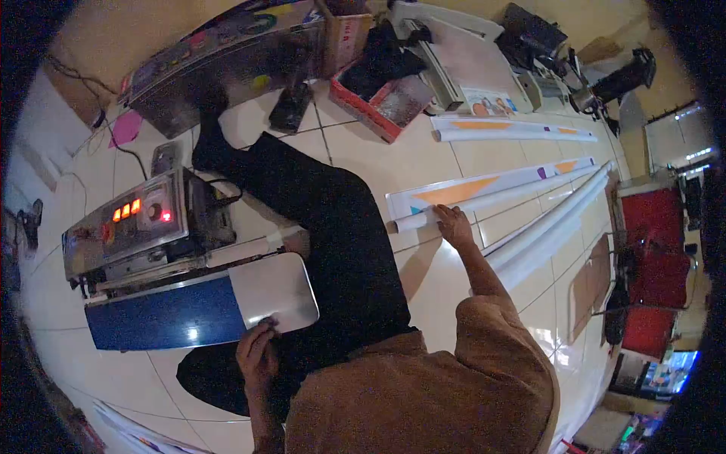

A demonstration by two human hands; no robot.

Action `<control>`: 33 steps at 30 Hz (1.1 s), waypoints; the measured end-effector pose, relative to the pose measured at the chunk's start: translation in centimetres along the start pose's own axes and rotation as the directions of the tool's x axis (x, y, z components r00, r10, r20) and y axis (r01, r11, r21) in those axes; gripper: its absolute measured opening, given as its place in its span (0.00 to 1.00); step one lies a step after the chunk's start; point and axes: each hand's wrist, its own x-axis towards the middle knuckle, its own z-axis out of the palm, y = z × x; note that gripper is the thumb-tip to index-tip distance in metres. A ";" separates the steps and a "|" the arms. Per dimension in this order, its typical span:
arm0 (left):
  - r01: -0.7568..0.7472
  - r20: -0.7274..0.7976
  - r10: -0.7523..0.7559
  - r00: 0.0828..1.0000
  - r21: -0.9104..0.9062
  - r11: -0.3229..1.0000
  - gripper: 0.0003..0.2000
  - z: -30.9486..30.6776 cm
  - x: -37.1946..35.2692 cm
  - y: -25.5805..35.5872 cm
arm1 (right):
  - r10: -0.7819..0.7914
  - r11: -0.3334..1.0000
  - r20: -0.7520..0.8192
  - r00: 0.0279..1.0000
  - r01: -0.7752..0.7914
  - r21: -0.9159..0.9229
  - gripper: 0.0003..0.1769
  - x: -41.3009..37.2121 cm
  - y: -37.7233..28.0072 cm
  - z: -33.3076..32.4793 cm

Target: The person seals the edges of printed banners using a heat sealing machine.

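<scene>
My right hand (451, 225) reaches out to the right, its fingers closed around the near end of a rolled white printed sheet (495, 198). Part of that sheet lies flat, showing orange, teal and purple shapes. To the left, my left hand (258, 349) is at the front edge of a silver metal plate (274, 291), with its fingers bent together on the rim. The plate adjoins a blue belt (162, 312) on a machine that looks like a band sealer (132, 219). Red digits and a red light glow on its panel.
More white rolls (552, 216) lie on the tiled floor at right, with another printed sheet (514, 130) farther off. A red box (382, 102), a dark device (290, 107) and a long metal case (227, 68) stand ahead. My black-trousered legs (340, 242) lie between machine and rolls.
</scene>
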 end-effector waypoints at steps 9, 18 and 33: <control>0.533 0.413 -0.355 0.839 -0.486 0.693 0.11 5.2 4.2 5.8 | -0.081 0.995 -0.293 0.953 0.058 -0.085 0.21 1.3 -1.2 -4.9; 0.813 0.818 -0.299 0.491 -0.554 -0.182 0.30 9.8 10.3 7.9 | -0.325 0.940 -0.251 0.912 0.341 0.021 0.30 -4.0 -13.8 -11.6; 0.555 0.045 -0.633 0.773 -0.533 0.639 0.12 6.0 8.2 3.5 | -0.578 0.790 0.030 0.815 0.550 0.272 0.27 -5.1 -23.0 -9.9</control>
